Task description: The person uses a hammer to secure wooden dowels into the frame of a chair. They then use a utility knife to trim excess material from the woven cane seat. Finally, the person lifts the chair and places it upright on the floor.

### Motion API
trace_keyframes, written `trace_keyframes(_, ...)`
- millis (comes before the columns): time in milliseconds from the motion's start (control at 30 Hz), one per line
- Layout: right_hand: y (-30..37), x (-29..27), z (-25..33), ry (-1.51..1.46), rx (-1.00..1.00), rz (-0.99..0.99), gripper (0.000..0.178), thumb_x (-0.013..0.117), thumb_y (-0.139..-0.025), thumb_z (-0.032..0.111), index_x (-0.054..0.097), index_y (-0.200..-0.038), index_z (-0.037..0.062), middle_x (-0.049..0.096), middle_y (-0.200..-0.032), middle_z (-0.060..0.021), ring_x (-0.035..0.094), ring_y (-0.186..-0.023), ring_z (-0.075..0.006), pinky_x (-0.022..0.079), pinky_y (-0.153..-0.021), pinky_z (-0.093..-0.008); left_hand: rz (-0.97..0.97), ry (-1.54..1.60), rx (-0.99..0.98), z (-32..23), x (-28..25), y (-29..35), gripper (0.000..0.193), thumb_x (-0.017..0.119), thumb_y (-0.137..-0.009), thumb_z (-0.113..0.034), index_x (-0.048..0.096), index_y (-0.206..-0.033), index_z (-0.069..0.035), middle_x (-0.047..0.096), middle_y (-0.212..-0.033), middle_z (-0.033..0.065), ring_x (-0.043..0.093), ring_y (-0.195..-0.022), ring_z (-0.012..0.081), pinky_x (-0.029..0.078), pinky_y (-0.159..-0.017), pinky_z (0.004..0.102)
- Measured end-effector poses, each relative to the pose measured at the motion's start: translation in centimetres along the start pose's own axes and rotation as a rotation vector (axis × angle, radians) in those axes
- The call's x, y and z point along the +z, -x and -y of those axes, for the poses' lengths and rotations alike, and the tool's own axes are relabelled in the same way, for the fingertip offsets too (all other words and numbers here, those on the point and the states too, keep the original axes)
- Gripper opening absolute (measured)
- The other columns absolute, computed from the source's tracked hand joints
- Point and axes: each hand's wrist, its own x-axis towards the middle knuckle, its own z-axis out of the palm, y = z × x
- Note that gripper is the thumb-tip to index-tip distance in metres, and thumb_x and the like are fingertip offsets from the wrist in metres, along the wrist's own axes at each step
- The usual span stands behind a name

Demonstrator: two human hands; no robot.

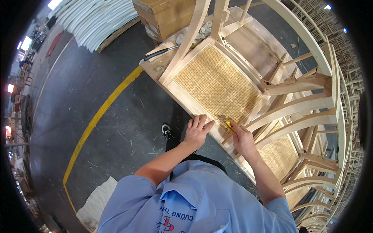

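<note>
Right hand (243,140) has its fingers curled tight around a yellow tool (230,126); tip is at the cane panel (217,81), near the seat corner, too small to make out. Left hand (197,134) is loosely spread, fingertips resting on the seat frame (185,91) just left of the tool; can't tell if the thumb hooks under. Panel runs up and away from both sets of fingers. Clutter: curved wooden rail (287,110) right beside the right fingers, tight on that side. Second cane panel (278,153) lower right of them. Dark-handled tool (161,53) well beyond the left fingers, with a cardboard box (163,17) farther out. White sheet stack (97,21) far up-left of them, yellow floor line (103,103) well left, shoe (167,131) below bench level, near left of the left fingers.
</note>
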Motion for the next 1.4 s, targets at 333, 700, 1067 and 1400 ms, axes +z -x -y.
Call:
trace_keyframes(333,-1.4,2.0,-0.6,0.159,-0.031,0.127,0.048,0.067,-0.090,0.006,0.067,-0.138,0.0027,0.072,-0.093,-0.0215,0.073,-0.081,-0.0433,0.061,-0.075,-0.0518,-0.043,0.004,-0.019,-0.3,0.4,0.7,0.055,0.069,-0.088,-0.014,0.068,-0.143,-0.018,0.049,-0.155,0.0195,0.046,-0.142,0.0426,0.045,-0.109,0.0590)
trace_keyframes(700,-1.7,1.8,-0.3,0.216,-0.035,0.154,0.046,0.065,-0.091,0.006,0.067,-0.137,0.0029,0.070,-0.088,-0.0202,0.073,-0.079,-0.0423,0.061,-0.073,-0.0515,0.009,0.049,-0.031,0.2,0.9,0.8,0.058,0.068,-0.090,-0.015,0.065,-0.147,-0.019,0.044,-0.160,0.0195,0.041,-0.147,0.0457,0.043,-0.111,0.0664)
trace_keyframes(1067,-1.5,2.5,0.1,0.295,0.017,0.200,0.050,0.065,-0.090,0.007,0.065,-0.139,0.0040,0.071,-0.095,-0.0223,0.073,-0.081,-0.0431,0.061,-0.075,-0.0518,-0.028,-0.034,-0.035,0.0,0.3,0.9,0.057,0.069,-0.089,-0.015,0.067,-0.145,-0.022,0.051,-0.156,0.0171,0.048,-0.142,0.0426,0.045,-0.110,0.0632)
trace_keyframes(1400,-0.3,1.3,0.6,0.223,-0.038,0.115,0.043,0.064,-0.093,0.001,0.067,-0.136,0.0005,0.069,-0.089,-0.0237,0.071,-0.078,-0.0440,0.059,-0.070,-0.0522,0.070,-0.020,-0.069,-0.1,-0.4,1.0,0.057,0.069,-0.092,-0.018,0.063,-0.148,-0.019,0.046,-0.162,0.0138,0.043,-0.148,0.0399,0.039,-0.117,0.0648)
